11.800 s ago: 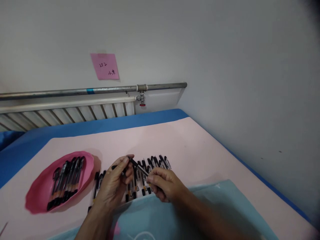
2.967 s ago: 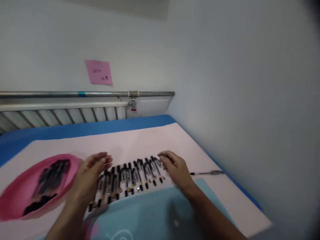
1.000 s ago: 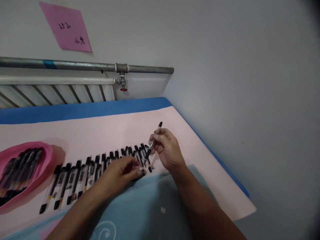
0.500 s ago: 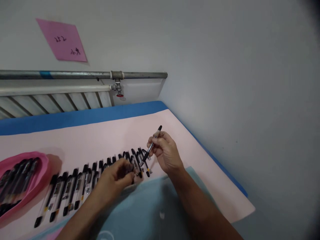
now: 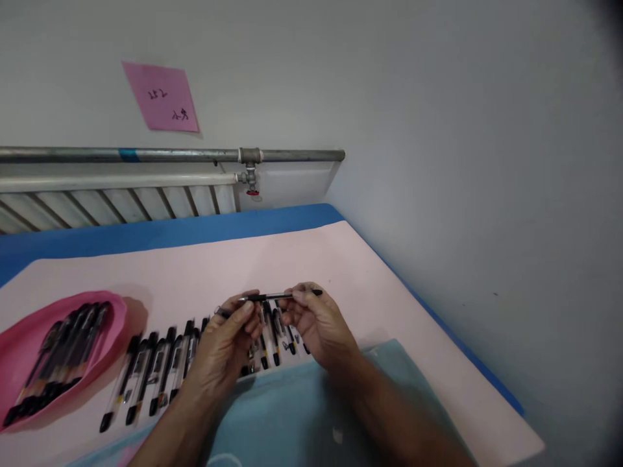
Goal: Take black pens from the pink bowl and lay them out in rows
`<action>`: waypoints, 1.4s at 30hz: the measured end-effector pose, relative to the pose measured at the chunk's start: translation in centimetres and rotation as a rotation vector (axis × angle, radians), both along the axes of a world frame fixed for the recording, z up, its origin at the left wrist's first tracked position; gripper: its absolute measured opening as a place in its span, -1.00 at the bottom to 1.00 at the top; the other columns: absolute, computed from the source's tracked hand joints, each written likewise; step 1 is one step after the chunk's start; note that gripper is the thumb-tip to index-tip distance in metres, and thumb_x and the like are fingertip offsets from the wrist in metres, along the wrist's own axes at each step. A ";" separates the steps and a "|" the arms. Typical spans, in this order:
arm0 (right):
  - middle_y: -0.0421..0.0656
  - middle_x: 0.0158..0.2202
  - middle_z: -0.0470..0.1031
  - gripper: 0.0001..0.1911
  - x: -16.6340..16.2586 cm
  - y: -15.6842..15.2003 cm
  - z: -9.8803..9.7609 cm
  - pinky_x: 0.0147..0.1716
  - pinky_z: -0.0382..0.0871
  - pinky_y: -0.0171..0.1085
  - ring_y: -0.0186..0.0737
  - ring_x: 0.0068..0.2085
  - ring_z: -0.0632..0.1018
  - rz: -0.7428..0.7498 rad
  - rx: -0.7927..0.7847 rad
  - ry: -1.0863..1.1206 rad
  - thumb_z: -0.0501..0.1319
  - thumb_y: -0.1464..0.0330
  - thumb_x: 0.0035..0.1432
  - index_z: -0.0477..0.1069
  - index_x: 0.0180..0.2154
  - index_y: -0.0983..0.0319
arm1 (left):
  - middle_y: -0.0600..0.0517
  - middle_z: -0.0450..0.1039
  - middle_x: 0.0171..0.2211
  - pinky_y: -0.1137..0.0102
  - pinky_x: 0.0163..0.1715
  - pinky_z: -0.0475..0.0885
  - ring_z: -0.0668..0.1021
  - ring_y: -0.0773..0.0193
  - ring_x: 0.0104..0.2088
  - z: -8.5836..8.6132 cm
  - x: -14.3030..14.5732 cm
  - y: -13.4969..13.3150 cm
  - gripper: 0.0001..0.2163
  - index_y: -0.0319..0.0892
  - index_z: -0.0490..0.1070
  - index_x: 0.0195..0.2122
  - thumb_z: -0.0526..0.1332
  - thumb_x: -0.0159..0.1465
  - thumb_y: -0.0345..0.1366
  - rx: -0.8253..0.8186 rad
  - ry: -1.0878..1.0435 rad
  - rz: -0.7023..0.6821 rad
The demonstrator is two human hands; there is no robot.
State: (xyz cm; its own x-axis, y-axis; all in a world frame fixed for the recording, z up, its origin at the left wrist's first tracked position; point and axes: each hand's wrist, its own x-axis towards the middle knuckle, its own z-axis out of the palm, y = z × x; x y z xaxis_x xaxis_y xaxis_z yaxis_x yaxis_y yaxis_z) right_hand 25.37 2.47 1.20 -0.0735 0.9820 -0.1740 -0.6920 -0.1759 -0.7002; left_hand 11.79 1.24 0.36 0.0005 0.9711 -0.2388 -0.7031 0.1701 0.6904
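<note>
A pen [image 5: 277, 296] with a clear barrel, black grip and black end lies level between my two hands. My right hand [image 5: 318, 324] pinches it near its black rear end. My left hand [image 5: 228, 340] is closed at the pen's tip end, thumb and fingers against the front part. A small dark piece with a shiny edge [image 5: 222, 312] pokes out by the left fingers; its kind is unclear. Beneath and behind the hands, a row of pens [image 5: 163, 370] lies side by side on the pink sheet [image 5: 204, 266], partly hidden by my left hand and forearm.
On the left sits a pink bowl [image 5: 119, 311] with several black pens [image 5: 73, 350] in it. Light blue cloth [image 5: 292, 415] covers the near edge. A wall [image 5: 462, 194] bounds the right side; a radiator [image 5: 121, 204] and pipe [image 5: 185, 155] run behind the blue surface [image 5: 272, 217].
The pen has turned from steeply tilted to nearly level. My left hand has risen to its tip end, and the hands have come together. The view has shifted somewhat left.
</note>
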 end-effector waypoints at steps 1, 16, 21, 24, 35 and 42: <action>-0.24 -0.53 0.41 -0.83 0.1 0.0 0.1 -0.63 0.31 -0.42 -0.33 -0.47 0.48 0.032 0.000 -0.033 0.29 0.45 -0.14 0.31 -0.46 0.25 | 0.08 0.36 -0.53 0.55 -0.61 0.24 0.31 0.52 -0.60 -0.1 -0.3 0.2 -0.82 -0.23 0.51 -0.35 0.35 -0.03 -0.41 0.028 0.018 0.016; -0.09 -0.14 0.46 -0.76 2.6 2.5 -2.0 -0.06 0.15 -0.15 -0.17 -0.08 0.38 0.015 0.614 -1.450 0.05 0.42 0.14 0.43 -0.19 0.22 | 0.11 0.31 -0.61 0.57 -0.66 0.27 0.33 0.50 -0.62 -0.3 -4.2 2.6 -0.87 -0.25 0.47 -0.44 0.34 -0.02 -0.34 0.027 0.088 0.183; -0.09 -0.09 0.44 -0.71 2.1 4.3 -3.2 -0.08 0.03 -0.14 -0.15 -0.05 0.32 0.214 0.846 -1.879 0.02 0.43 0.18 0.39 -0.09 0.19 | 0.11 0.31 -0.61 0.57 -0.65 0.28 0.33 0.50 -0.62 -0.5 -4.6 2.9 -0.85 -0.26 0.44 -0.46 0.35 -0.04 -0.33 0.007 0.078 0.184; -0.10 -0.17 0.46 -0.75 1.7 4.7 -3.3 -0.15 0.02 -0.17 -0.16 -0.12 0.34 0.304 0.851 -1.968 0.03 0.44 0.16 0.42 -0.18 0.18 | 0.11 0.31 -0.61 0.56 -0.65 0.28 0.33 0.49 -0.62 -0.5 -4.5 2.8 -0.85 -0.25 0.44 -0.46 0.34 -0.04 -0.32 0.014 0.097 0.177; -0.10 -0.17 0.42 -0.75 1.9 4.6 -3.9 -0.15 0.00 -0.17 -0.13 -0.10 0.31 0.332 0.833 -2.006 0.08 0.37 0.14 0.38 -0.12 0.16 | 0.10 0.32 -0.60 0.56 -0.64 0.28 0.33 0.48 -0.60 -0.3 -4.2 2.5 -0.88 -0.27 0.47 -0.45 0.32 -0.01 -0.34 0.005 0.097 0.174; -0.13 -0.18 0.41 -0.75 1.8 4.8 -4.1 -0.18 0.00 -0.17 -0.13 -0.12 0.31 0.343 0.839 -2.005 0.05 0.34 0.17 0.38 -0.11 0.11 | 0.10 0.32 -0.61 0.56 -0.63 0.28 0.33 0.48 -0.61 -0.3 -4.1 2.5 -0.88 -0.27 0.47 -0.46 0.33 -0.01 -0.35 -0.005 0.084 0.170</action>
